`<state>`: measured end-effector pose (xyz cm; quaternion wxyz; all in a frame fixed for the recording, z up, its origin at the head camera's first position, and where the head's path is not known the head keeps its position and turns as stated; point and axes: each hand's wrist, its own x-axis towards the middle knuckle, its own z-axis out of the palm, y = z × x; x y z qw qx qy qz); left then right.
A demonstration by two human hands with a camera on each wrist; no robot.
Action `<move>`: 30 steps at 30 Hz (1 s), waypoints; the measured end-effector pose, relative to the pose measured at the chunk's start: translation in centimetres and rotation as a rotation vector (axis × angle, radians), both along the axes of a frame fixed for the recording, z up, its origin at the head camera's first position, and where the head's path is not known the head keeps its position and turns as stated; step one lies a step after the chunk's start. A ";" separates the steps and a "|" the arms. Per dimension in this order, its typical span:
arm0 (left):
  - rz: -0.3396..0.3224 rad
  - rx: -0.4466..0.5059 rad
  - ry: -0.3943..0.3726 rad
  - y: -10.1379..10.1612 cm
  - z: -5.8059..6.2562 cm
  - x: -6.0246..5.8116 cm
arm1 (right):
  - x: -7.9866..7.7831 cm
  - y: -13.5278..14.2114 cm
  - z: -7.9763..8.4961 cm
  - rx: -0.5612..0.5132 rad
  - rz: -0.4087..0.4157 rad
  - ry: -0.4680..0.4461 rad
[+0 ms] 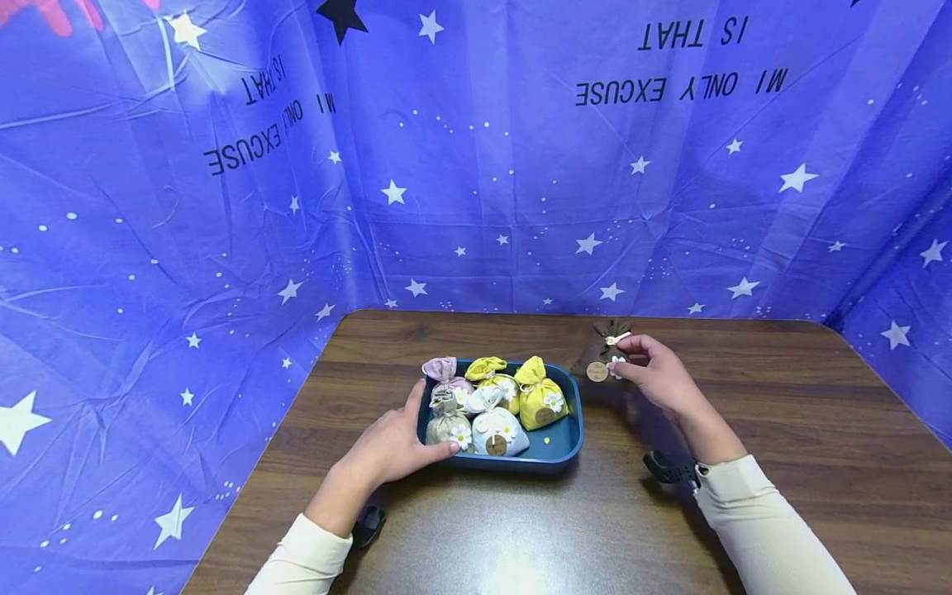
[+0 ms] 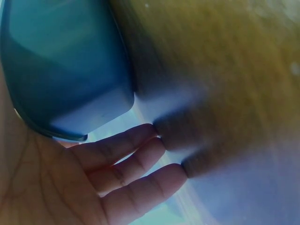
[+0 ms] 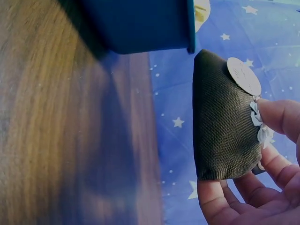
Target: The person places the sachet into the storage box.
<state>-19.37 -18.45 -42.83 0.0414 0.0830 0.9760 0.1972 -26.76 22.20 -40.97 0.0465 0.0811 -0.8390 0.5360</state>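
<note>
A dark brown drawstring pouch (image 1: 587, 357), with a round tag and a white flower, is held between the thumb and fingers of my right hand (image 1: 658, 376). In the right wrist view the brown pouch (image 3: 225, 126) is off the table, with fingertips beneath one end. It is just right of a blue tray (image 1: 578, 430). My left hand (image 1: 390, 442) rests against the tray's left end, thumb over the near rim and fingers extended along the side. Inside are a pink pouch (image 1: 440, 369), a grey-beige pouch (image 1: 444, 428), a white pouch (image 1: 513, 438) and two yellow pouches (image 1: 541, 401).
A tiny yellow bit (image 1: 546, 440) lies on the tray floor near its right front. Beneath is a brown wooden table (image 1: 595, 529). A blue star-printed cloth (image 1: 513, 207) hangs behind it and to the sides. Each wrist wears a black strapped device (image 1: 664, 467).
</note>
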 end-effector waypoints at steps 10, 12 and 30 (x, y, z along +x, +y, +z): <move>-0.005 -0.001 0.006 0.1 0.0 0.0 | 0.9 -0.9 1.0 0.000 0.104 0.027; -0.004 -0.002 0.005 0.1 0.0 0.0 | 1.1 -1.2 1.1 0.001 0.122 0.037; -0.001 0.001 0.006 0.1 0.0 0.0 | 2.2 -3.8 1.5 0.024 0.267 0.042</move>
